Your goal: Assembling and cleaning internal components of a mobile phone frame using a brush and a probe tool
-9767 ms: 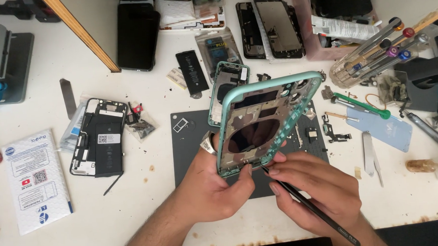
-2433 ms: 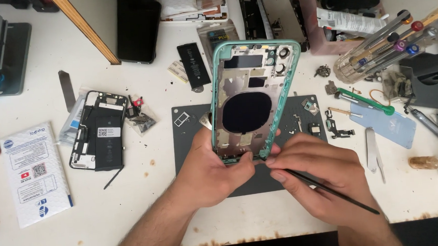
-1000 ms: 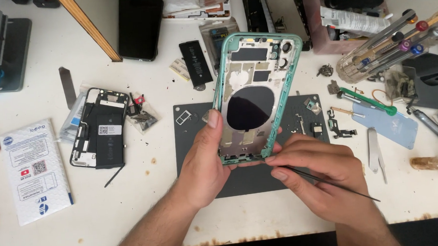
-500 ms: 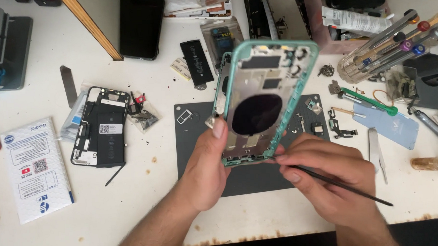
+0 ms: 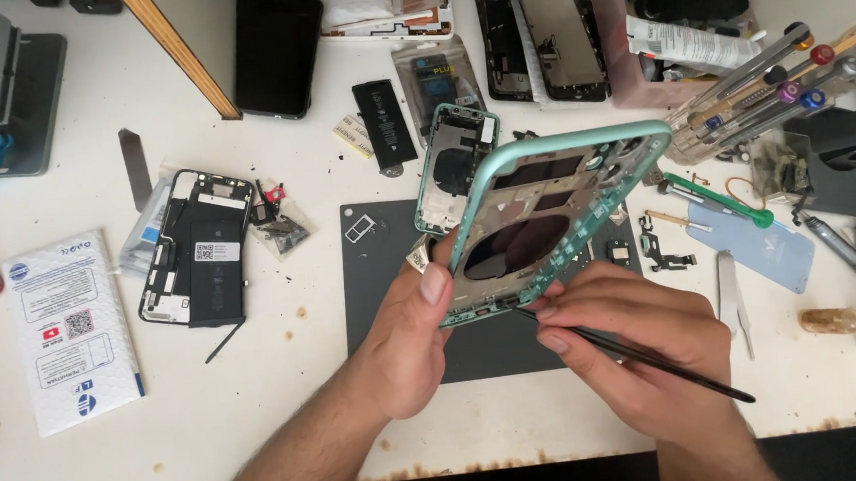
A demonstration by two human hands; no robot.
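The left hand [image 5: 409,344] is gripping a mint-green phone housing [image 5: 554,219] by its lower left edge, thumb pressing flat against the near rim and the other fingers curling out of sight behind the frame. The housing is tilting up and away above the dark grey work mat [image 5: 391,272], its open inside facing the camera, showing a dark round patch in the middle and metal plates toward the top.

The right hand [image 5: 638,342] is pinching a thin black spudger [image 5: 639,356] between thumb and fingertips, fingers drawn narrow around the shaft. The tool's tip is touching the bottom edge of the housing, just beside the left thumb, and its tail is pointing away to the right of the mat.

Behind the housing, a second green phone frame [image 5: 451,161] is lying partly on the mat's upper edge. Left of the mat, a disassembled phone with its black battery [image 5: 197,251] is lying on the white table [image 5: 261,415], and further left a white printed packet [image 5: 71,327] is resting. Above the mat a loose black battery [image 5: 384,123] is lying. To the right of the mat, a green-handled tool [image 5: 724,201] is sitting over a pale blue card [image 5: 765,247], with a rack of screwdrivers [image 5: 761,81] beyond.
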